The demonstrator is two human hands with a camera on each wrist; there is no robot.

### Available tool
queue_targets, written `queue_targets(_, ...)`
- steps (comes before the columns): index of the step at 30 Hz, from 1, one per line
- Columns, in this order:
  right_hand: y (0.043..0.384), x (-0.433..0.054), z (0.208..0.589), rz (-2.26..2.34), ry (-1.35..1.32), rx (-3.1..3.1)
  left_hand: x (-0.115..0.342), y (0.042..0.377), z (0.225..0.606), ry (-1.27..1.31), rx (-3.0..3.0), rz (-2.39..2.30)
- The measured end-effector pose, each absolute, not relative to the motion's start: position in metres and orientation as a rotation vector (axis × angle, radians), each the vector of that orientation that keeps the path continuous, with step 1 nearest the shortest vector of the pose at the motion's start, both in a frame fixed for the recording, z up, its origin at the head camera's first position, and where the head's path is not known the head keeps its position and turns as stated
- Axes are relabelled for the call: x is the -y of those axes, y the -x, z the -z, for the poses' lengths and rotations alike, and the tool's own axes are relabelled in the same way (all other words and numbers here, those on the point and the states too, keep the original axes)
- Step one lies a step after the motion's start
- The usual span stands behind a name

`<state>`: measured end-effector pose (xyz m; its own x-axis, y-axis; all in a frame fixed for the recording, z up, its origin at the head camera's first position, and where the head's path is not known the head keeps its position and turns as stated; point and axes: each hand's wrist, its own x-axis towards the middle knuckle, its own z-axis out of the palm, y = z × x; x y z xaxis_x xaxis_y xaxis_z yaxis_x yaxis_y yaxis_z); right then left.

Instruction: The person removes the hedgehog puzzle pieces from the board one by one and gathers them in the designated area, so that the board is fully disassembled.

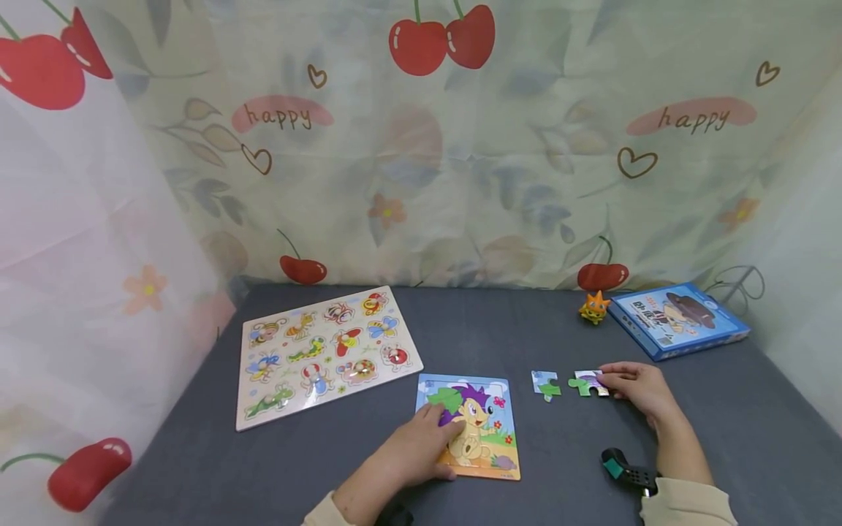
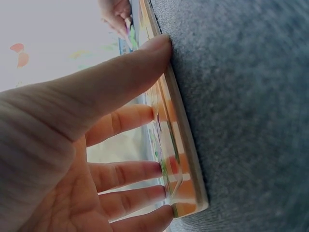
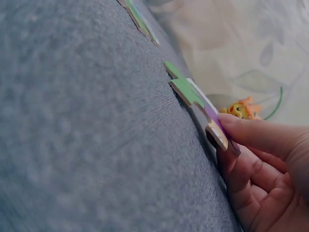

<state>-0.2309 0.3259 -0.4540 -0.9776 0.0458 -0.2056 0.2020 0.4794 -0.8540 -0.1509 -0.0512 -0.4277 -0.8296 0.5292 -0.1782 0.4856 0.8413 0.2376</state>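
Note:
My left hand (image 1: 424, 447) rests on the left side of a square puzzle board (image 1: 485, 467) with a purple-haired hedgehog picture. Its fingers (image 2: 126, 174) lie stretched over the printed face, and the thumb (image 2: 157, 46) touches the near edge. On the right, my right hand (image 1: 634, 387) pinches a green, white and purple puzzle piece (image 1: 584, 384) between thumb and fingers. The right wrist view shows this piece (image 3: 186, 89) tilted, its green end close over the cloth. Another puzzle piece (image 1: 544, 383), blue and green, lies between the board and the held piece.
A large insect puzzle board (image 1: 329, 358) lies at the left. At the back right are a blue box (image 1: 680, 321) and a small orange and yellow toy figure (image 1: 594, 308). A black and teal strap device (image 1: 625, 470) sits beside the right wrist. A patterned curtain (image 1: 460, 183) hangs behind the dark tabletop.

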Motion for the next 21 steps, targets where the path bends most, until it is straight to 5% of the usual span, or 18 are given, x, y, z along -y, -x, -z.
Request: queue_targets(21, 0.2301, -0.3189, 0.4531, 1.204, -0.2, -2.79, 0.051, 0.1492, 0.4253, -0.8, -2.806, -0.238)
